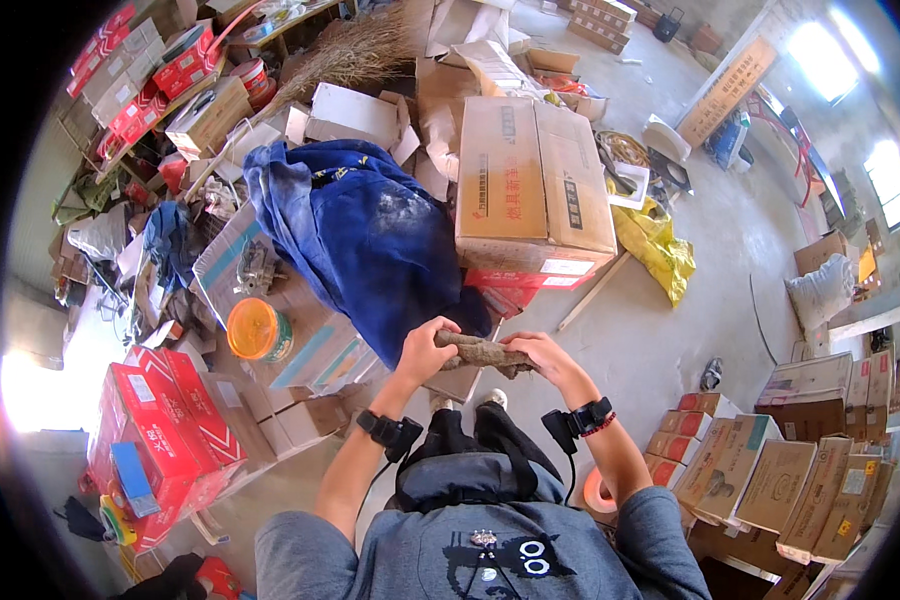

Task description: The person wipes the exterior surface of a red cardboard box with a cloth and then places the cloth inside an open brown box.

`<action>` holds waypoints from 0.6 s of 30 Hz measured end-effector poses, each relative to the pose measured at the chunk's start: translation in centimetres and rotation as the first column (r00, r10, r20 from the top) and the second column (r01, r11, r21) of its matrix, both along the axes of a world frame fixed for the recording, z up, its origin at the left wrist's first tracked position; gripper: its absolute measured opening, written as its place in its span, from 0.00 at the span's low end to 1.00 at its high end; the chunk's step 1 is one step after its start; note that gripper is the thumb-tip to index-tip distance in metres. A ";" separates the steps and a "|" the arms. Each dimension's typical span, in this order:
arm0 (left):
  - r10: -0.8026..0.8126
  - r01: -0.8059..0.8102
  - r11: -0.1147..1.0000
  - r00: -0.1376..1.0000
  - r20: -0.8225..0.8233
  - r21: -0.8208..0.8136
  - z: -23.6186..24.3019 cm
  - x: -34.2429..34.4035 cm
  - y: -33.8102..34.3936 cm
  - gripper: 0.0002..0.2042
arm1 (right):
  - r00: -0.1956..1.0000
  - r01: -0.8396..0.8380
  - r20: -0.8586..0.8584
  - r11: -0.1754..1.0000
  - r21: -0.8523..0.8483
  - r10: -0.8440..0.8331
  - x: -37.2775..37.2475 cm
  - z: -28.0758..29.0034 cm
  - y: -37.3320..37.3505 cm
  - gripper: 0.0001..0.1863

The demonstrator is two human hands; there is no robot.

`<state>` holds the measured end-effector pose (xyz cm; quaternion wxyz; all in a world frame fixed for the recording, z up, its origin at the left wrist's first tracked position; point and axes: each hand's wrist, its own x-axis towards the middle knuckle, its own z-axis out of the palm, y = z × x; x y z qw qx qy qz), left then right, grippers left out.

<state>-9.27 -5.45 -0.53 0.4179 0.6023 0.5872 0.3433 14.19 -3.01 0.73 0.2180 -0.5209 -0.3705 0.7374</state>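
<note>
A rolled or bunched brownish-grey cloth point(485, 352) stretches between my two hands, in front of my body. My left hand point(428, 348) is closed round its left end. Gripping the right end is my right hand point(542, 355), its fingers partly hidden behind the cloth. Just beyond my left hand lies a dusty dark blue garment point(370, 225), draped over boxes. Past the cloth, a large brown cardboard box point(535, 175) rests on a red box point(525, 279).
An orange-topped bucket point(258, 330) stands at the left near red cartons point(160, 430). Stacked cardboard boxes point(730, 465) fill the lower right. A yellow sack point(660, 250) and a wooden stick point(595, 291) lie on the floor. A straw broom point(350, 60) is among the far clutter.
</note>
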 end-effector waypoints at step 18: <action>-0.074 0.073 0.977 0.997 -0.004 0.199 1.3 -2.0 5.0 0.11 | 0.909 -0.273 0.405 0.870 0.411 0.094 -3.0 2.8 5.5 0.15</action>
